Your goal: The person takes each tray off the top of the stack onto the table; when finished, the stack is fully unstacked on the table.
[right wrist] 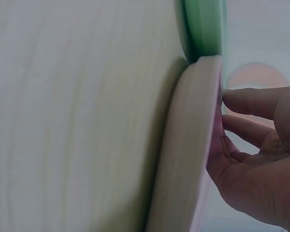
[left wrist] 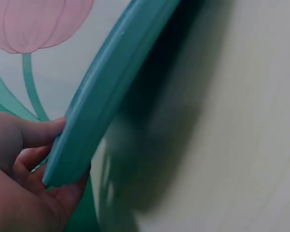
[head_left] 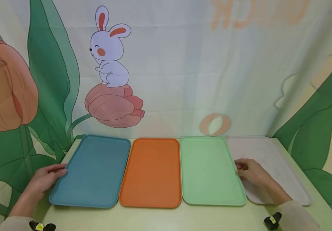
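My left hand (head_left: 43,179) grips the left edge of a blue tray (head_left: 93,173), thumb on the upper side and fingers tucked beneath. In the left wrist view the rim of that tray (left wrist: 101,92) stands over the table with a dark shadow under it. At the right edge of a light green tray (head_left: 212,173), my right hand (head_left: 253,173) has its thumb and index fingertips against the rim, reaching over a pale pinkish-white tray (head_left: 281,173). Both fingertips also show in the right wrist view, close to where the pale tray (right wrist: 183,159) meets the green one.
An orange tray (head_left: 151,173) lies between the blue and green trays, all in one row. The pale wooden table (head_left: 160,219) shows along the front. A printed curtain (head_left: 166,73) with a rabbit and tulips hangs right behind the table.
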`<state>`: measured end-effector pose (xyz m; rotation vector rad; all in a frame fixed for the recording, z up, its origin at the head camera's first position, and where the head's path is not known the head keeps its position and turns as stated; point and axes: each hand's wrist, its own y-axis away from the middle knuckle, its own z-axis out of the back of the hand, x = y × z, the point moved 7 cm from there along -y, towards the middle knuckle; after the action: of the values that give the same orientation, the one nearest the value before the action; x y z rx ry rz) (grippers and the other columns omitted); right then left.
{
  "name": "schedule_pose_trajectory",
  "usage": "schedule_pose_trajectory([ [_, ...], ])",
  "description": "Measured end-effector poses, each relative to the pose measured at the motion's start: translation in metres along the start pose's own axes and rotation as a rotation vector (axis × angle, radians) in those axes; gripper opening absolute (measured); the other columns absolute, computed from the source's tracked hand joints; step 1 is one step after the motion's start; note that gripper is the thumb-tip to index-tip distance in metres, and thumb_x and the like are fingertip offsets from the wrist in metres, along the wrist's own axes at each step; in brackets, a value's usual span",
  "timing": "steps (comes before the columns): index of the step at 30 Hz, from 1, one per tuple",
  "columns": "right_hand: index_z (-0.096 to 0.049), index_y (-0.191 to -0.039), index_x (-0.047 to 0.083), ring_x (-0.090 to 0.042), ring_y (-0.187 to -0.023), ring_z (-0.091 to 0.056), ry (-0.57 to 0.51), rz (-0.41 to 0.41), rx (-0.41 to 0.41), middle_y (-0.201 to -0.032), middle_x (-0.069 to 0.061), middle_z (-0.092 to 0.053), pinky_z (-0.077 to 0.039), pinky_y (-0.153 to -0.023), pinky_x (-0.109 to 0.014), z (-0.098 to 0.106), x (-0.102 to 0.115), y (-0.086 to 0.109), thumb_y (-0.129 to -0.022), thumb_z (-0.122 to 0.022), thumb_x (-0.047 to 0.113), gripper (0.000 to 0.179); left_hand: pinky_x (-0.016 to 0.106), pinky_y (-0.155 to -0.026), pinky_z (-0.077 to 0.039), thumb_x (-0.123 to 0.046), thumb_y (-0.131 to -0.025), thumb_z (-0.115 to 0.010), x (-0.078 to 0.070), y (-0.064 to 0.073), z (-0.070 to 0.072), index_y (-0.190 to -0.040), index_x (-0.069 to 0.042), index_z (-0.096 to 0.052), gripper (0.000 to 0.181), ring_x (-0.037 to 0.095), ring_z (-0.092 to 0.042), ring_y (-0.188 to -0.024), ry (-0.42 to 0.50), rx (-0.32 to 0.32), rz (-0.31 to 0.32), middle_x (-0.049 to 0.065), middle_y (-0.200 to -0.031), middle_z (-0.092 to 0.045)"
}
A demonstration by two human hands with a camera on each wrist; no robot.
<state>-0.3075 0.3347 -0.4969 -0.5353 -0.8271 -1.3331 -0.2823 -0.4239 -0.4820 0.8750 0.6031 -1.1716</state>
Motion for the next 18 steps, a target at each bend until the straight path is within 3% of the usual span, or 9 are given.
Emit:
schedule_pose_trajectory([
  [4, -0.048, -0.142, -0.023, -0.024, -0.094, -0.059, -0.002, -0.008, 0.006, -0.107, -0.018, -0.062, -0.06, -0.07, -0.03, -0.001, -0.002, 0.004, -0.099, -0.063, -0.003, 0.05, 0.056, -0.104, -0.048, -0.033, -0.11, -0.058, 0.004, -0.002, -0.006, -0.156, 0.008, -0.043, 0.063, 0.053, -0.043, -0.138, -0.001, -0.056, -0.013, 0.026, -0.137, -0.063],
  [10, -0.047, -0.142, -0.023, -0.025, -0.097, -0.06, 0.001, -0.009, 0.0, -0.108, -0.018, -0.062, -0.06, -0.071, -0.03, 0.001, -0.004, 0.009, -0.1, -0.064, -0.002, 0.05, 0.059, -0.1, -0.049, -0.02, -0.109, -0.06, 0.0, -0.007, -0.016, -0.147, 0.012, -0.053, 0.051, 0.053, -0.052, -0.129, -0.089, -0.133, -0.073, 0.031, -0.134, -0.064],
  [13, -0.048, -0.142, -0.023, -0.026, -0.097, -0.06, 0.004, -0.001, -0.006, -0.108, -0.018, -0.063, -0.061, -0.071, -0.03, 0.001, -0.005, 0.011, -0.099, -0.064, -0.002, 0.05, 0.061, -0.098, -0.05, -0.018, -0.108, -0.059, -0.005, -0.008, -0.02, -0.143, 0.014, -0.055, 0.048, 0.057, -0.051, -0.127, -0.18, -0.126, -0.111, 0.037, -0.138, -0.058],
  [18, -0.049, -0.141, -0.024, -0.025, -0.095, -0.06, 0.016, 0.009, -0.001, -0.106, -0.017, -0.063, -0.06, -0.069, -0.03, 0.0, -0.005, 0.011, -0.099, -0.065, -0.003, 0.05, 0.064, -0.1, -0.049, -0.024, -0.109, -0.056, -0.006, -0.007, -0.025, -0.143, 0.015, -0.054, 0.052, 0.061, -0.045, -0.131, -0.242, -0.066, -0.08, 0.041, -0.144, -0.05],
])
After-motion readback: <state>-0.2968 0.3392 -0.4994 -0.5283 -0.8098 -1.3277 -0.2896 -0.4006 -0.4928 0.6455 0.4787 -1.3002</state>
